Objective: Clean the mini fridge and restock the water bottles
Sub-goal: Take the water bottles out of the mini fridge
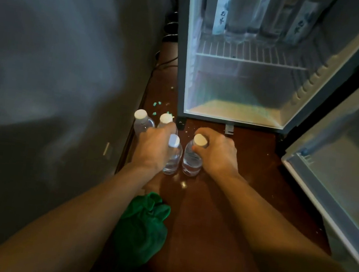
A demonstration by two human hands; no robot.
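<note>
Head view: four small water bottles stand on the brown wooden surface [221, 211] just in front of the mini fridge [239, 79], whose door [340, 181] is swung open to the right. The left hand [154, 146] is wrapped around the neck of the near-left bottle [173, 155], and its fingers also reach the rear bottle [165, 120] — whether that one is gripped cannot be told. The right hand [215, 152] is clenched on the shoulder of the near-right bottle [192, 158], just under its cap. The far-left bottle [141, 121] stands untouched near the wall [56, 72]. Gripping high on the neck likely suits an upright carry into the cabinet. Taller bottles already fill the wire shelf [252, 54]; the lower compartment is bare and offers open room. A green cloth [141, 227] lies bunched on the near edge, and small scraps [156, 106] litter the surface beside the fridge corner — clearance on the left is tight.
</note>
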